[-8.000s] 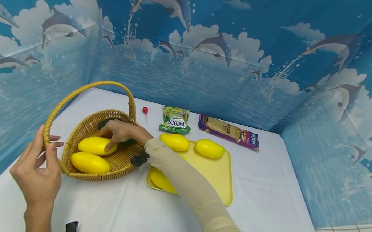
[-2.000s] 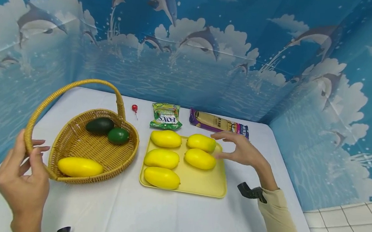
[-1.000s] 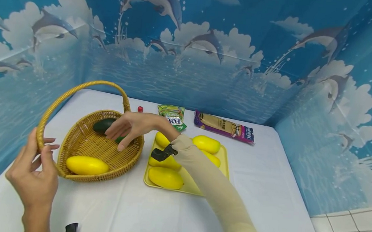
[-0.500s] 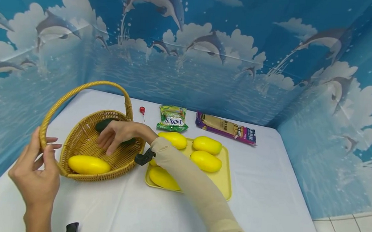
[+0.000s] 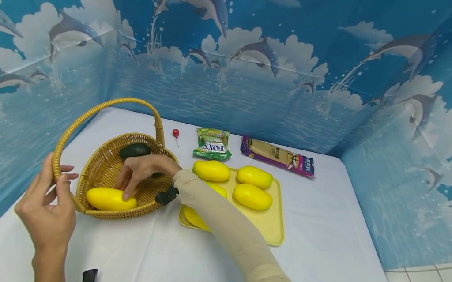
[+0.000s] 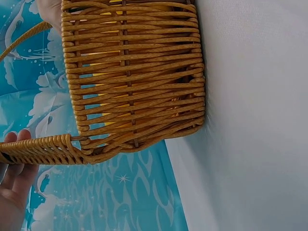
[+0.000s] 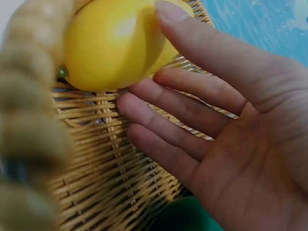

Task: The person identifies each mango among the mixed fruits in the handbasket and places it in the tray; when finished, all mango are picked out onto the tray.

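Observation:
My left hand (image 5: pixel 50 207) grips the near-left part of the handle of a wicker basket (image 5: pixel 107 151). In the left wrist view, fingers curl round that handle (image 6: pixel 45 150) beside the woven wall. My right hand (image 5: pixel 141 169) reaches down inside the basket over a yellow mango (image 5: pixel 106 199) lying at the near side. In the right wrist view, its thumb lies over the mango (image 7: pixel 110 45) and the other fingers, nearly straight, extend beside its lower edge; firm contact cannot be made out. A dark avocado (image 5: pixel 135 150) lies at the back; a green fruit (image 7: pixel 185 214) is mostly hidden by my hand.
Right of the basket, a yellow tray (image 5: pixel 270 233) holds several mangoes, partly covered by my right sleeve (image 5: pixel 226 234). Behind stand a red lollipop (image 5: pixel 176 133), a green snack bag (image 5: pixel 212 144) and a purple pasta packet (image 5: pixel 278 156). A dolphin-print curtain (image 5: pixel 230 92) borders the table.
Since eight seconds ago, one mango has gone from the basket to the tray. My right hand has returned from the tray and lowered towards the remaining mango. My left hand keeps holding the handle.

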Motion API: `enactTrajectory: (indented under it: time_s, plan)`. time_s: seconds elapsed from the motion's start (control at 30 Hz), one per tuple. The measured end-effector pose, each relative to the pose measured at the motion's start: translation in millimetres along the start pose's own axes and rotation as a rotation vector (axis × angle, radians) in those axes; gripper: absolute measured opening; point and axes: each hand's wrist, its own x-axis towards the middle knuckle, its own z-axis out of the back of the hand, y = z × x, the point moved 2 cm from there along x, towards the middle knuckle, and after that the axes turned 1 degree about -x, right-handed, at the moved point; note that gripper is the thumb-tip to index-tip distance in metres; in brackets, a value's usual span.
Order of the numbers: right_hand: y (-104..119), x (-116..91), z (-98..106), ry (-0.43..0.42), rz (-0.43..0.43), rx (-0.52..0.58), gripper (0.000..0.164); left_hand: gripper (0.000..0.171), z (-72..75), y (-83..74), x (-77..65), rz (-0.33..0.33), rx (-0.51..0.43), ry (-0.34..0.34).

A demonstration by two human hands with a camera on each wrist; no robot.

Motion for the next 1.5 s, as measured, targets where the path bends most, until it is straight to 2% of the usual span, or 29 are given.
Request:
enactTrajectory:
  time_s: [0.17,0.5,0.8,1.2,1.37,1.5]
  plan:
    - [1,3,-4,0.045,0.030,-0.013,0.037,0.057,-0.1,-0.9,0.1,-0.002,-0.012,-0.006]
    - [0,2,-4,0.055,0.054,-0.060,0.034,0.059,-0.4,-0.2,-0.3,0.012,0.001,0.004]
    - [-3,-6,4,-0.064,-0.002,-0.074,0.049,0.055,-1.1,0.2,-0.2,0.002,-0.056,-0.012]
    - [8,-42,15,-0.127,0.079,-0.142,0.058,0.053,-1.5,-7.8,-0.9,-0.012,-0.062,-0.035]
    - [13,-58,15,-0.137,0.165,-0.138,0.059,0.049,-0.5,1.6,-1.6,-0.022,-0.080,-0.045]
    - [17,-69,13,-0.153,0.192,-0.168,0.060,0.047,-1.0,10.4,-1.6,-0.025,-0.076,-0.038]
